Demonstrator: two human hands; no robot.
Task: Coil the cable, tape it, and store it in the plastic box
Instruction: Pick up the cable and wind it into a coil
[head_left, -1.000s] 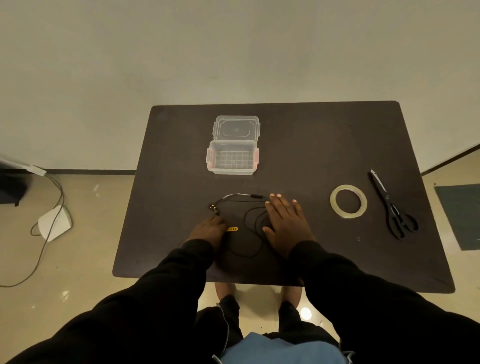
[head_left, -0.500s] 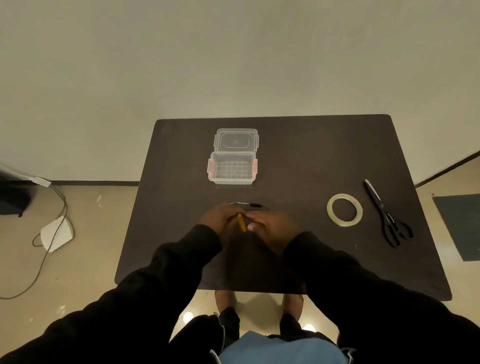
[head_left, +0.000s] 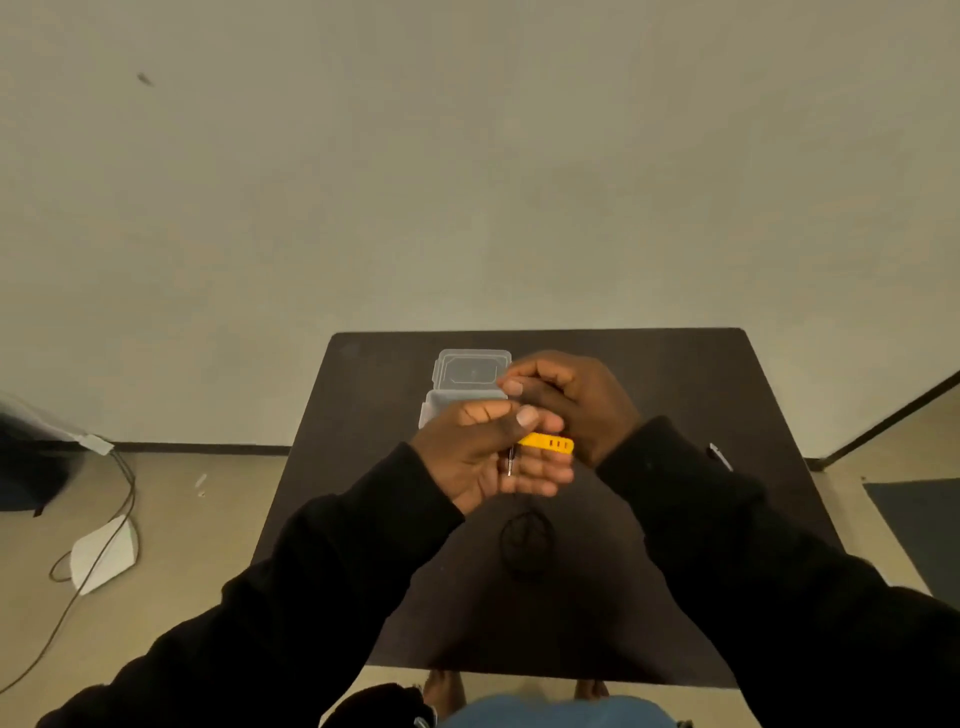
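Both hands are raised above the dark table (head_left: 363, 467), in front of the clear plastic box (head_left: 470, 371), whose lid lies open behind it. My left hand (head_left: 483, 457) pinches the thin black cable near its metal plug tip (head_left: 509, 465); a yellow strap (head_left: 548, 442) on the cable sticks out to the right. My right hand (head_left: 566, 397) is closed on the cable just behind the left one. A dark loop of the cable (head_left: 525, 540) hangs below the hands, above the table. The tape roll is hidden behind my right arm.
The tip of the black scissors (head_left: 719, 456) shows past my right sleeve at the table's right side. On the floor to the left lie a white device (head_left: 104, 553) and a grey cord (head_left: 93, 561). A dark mat (head_left: 919, 525) lies on the floor at right.
Both hands have lifted the cable off the table and toward the camera. The view has tilted up, so the table sits lower and the tape roll is now covered by my right arm.
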